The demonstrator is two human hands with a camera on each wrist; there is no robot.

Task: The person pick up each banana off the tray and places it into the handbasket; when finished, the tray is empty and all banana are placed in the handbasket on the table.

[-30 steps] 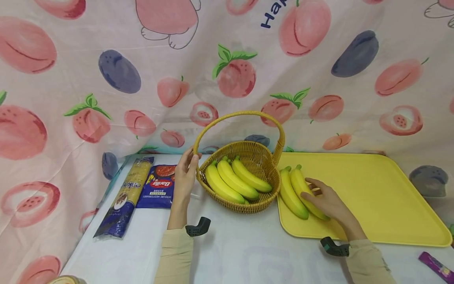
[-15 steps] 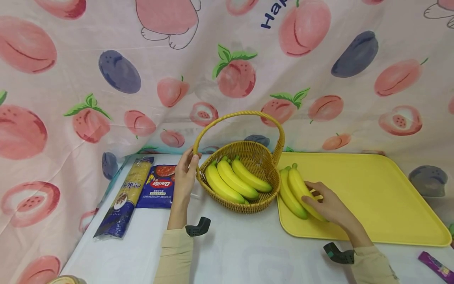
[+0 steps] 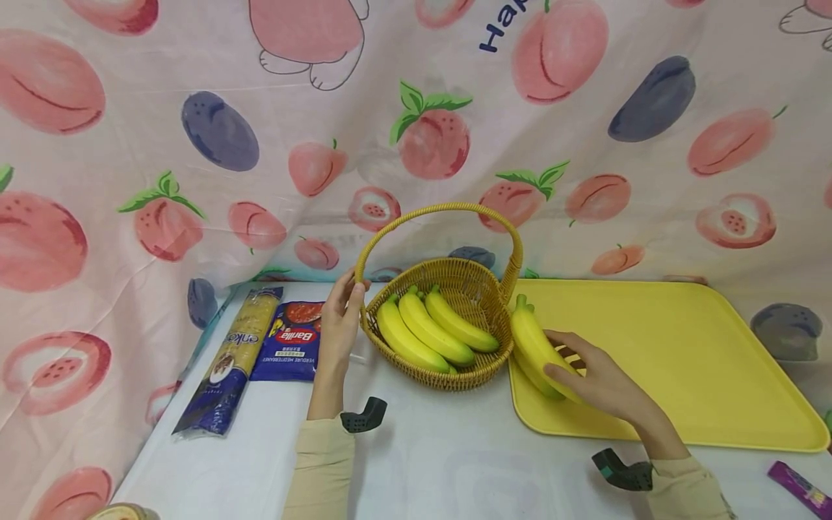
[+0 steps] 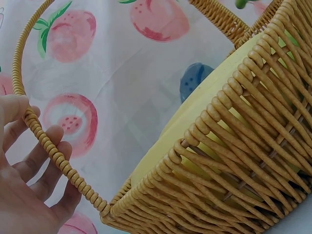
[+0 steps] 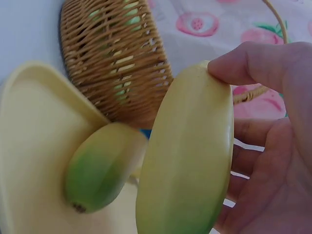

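Note:
A wicker basket (image 3: 455,381) (image 4: 219,161) with a hoop handle (image 3: 442,209) (image 4: 46,141) holds three yellow bananas (image 3: 429,332). My left hand (image 3: 341,318) (image 4: 24,195) holds the handle near its left base, thumb in front and fingers behind. Just right of the basket, my right hand (image 3: 588,372) (image 5: 278,146) grips a banana (image 3: 529,334) (image 5: 190,156), raised at its stem end above the yellow tray (image 3: 682,361) (image 5: 29,146). A second banana (image 3: 538,381) (image 5: 102,165) lies under it; I cannot tell whether the two are joined.
Two pasta packets, a long spaghetti bag (image 3: 227,354) and a blue Barilla pack (image 3: 289,339), lie left of the basket. A purple sachet (image 3: 802,487) sits at the table's right front. Fruit-print cloth (image 3: 416,108) hangs behind the table.
My right hand closed round the upper banana on the tray and tipped it up and leftward toward the basket. The left hand and the basket have stayed still.

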